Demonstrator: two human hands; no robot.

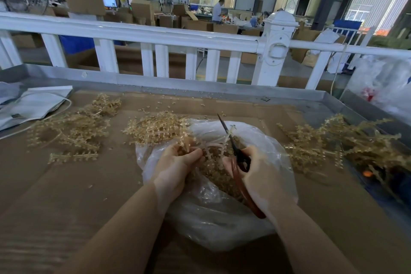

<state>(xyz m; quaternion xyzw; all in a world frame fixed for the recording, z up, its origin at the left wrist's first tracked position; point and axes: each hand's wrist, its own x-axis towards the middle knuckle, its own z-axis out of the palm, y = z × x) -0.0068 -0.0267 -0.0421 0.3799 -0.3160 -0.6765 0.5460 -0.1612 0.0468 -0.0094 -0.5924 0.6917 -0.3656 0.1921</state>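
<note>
Sprig: the pale tan plastic sprig [212, 147] hangs over a clear plastic bag [211, 218], mid-surface.
Left hand [175, 167]: I see it pinching the sprig.
Right hand [260, 173]: clamped round red-handled scissors [239, 158], blade against a stem.
Surface [66, 196]: brown cardboard, with loose tan sprigs [71, 131] beside the bag.

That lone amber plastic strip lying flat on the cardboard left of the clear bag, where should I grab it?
Probably pinch the amber plastic strip by its thin middle spine, coming straight down from above. It lies flat and crosswise on the brown cardboard, with small nubs sticking out along both edges.
</note>
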